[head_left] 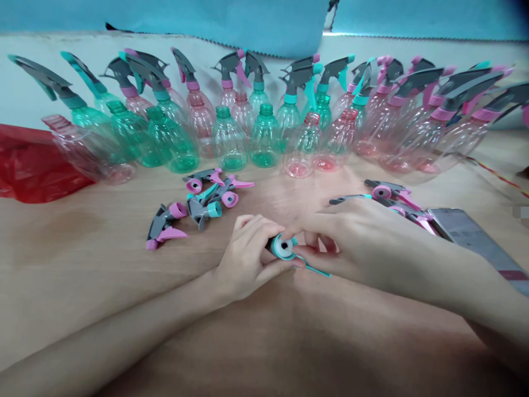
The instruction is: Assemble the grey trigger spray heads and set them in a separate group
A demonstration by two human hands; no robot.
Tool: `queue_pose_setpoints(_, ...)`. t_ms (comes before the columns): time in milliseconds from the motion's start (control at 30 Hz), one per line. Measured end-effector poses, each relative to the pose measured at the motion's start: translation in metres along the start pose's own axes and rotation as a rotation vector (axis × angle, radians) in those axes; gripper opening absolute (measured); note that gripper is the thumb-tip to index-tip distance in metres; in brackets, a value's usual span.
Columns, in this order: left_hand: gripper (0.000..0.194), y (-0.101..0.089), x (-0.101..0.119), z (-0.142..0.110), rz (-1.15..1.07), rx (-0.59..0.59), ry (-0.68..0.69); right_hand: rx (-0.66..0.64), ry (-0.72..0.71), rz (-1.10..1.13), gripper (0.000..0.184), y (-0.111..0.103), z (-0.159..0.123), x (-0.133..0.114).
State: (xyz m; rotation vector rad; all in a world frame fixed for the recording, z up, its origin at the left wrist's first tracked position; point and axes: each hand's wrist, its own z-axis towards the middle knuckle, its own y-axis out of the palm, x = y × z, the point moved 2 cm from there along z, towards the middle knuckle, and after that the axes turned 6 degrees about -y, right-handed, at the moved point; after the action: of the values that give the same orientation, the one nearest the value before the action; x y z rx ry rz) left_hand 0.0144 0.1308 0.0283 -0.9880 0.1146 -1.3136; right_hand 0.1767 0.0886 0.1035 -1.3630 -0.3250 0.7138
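Note:
Both my hands meet over the wooden table [82, 259] around one teal spray-trigger head [284, 246]. My left hand [248, 256] curls its fingers round the head's grey body, with the round white-lined cap opening facing me. My right hand [351, 240] pinches the same head from the right, near its thin teal dip tube [317, 270], which pokes out below the fingers. Just beyond my left hand lies a loose pile of pink and teal trigger heads [202, 201]. A few more trigger heads [390, 197] lie past my right hand.
A long row of green and pink clear plastic bottles [264, 138] stands across the back, some capped with sprayers, some uncapped. A red plastic bag [31, 165] sits at the left. A phone-like flat device [475, 237] lies at the right. Blue sheeting [248, 22] hangs behind.

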Motion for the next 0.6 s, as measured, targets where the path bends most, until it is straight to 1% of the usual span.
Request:
queue_pose_setpoints(133,0.033,0.001,0.0,-0.002,0.005,-0.009,0.021,-0.031,-0.053,0.047,0.021,-0.003,-0.001,0.003)
queue_pose_setpoints(200,0.034,0.002,0.0,-0.002,0.008,-0.009,0.043,-0.066,-0.078,0.094,0.02,-0.004,-0.001,0.004)
queue_pose_setpoints(267,0.034,0.001,0.001,-0.002,0.014,-0.008,0.058,-0.071,-0.094,0.11,0.019,-0.004,-0.001,0.004)
queue_pose_setpoints(433,0.029,0.0,0.002,-0.001,0.018,-0.012,0.047,-0.023,-0.096,-0.029,0.017,-0.001,0.003,-0.003)
queue_pose_setpoints(600,0.028,0.002,0.001,-0.002,0.017,-0.047,0.049,-0.074,-0.095,-0.106,0.011,0.003,0.005,-0.009)
